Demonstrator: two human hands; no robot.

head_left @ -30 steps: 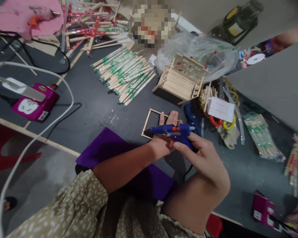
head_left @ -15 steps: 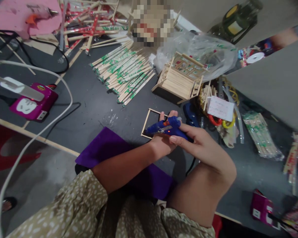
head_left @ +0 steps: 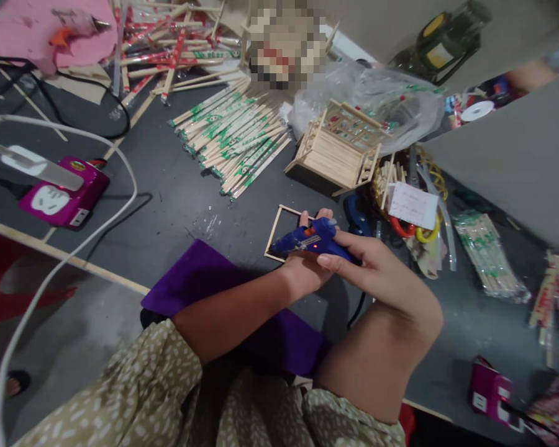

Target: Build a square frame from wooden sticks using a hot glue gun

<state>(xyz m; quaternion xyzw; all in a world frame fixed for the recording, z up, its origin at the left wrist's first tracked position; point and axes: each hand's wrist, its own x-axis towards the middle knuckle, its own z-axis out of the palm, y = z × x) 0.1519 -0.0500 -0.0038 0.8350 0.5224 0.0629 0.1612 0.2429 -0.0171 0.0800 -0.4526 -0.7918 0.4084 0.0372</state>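
Note:
My right hand (head_left: 377,267) is closed around a blue hot glue gun (head_left: 314,239) with a small red light lit on its side. The gun's nozzle points left, at the lower left corner of a thin rectangular frame of wooden sticks (head_left: 273,231). My left hand (head_left: 305,267) reaches in beneath the gun and grips the right part of that frame. The gun hides much of the left hand, with just some fingertips showing beyond it. A purple cloth or mat (head_left: 190,276) lies under my left forearm at the table edge.
A small model built of sticks (head_left: 338,155) stands behind the hands, beside a plastic bag (head_left: 377,93). Wrapped chopsticks (head_left: 235,136) lie in a heap. At the right is a basket of tools (head_left: 433,167). A purple power socket (head_left: 69,192) with a white cable sits left.
The glue gun and both hands stay almost in place, the nozzle still at the frame's corner. Only a very slight shift of the view shows.

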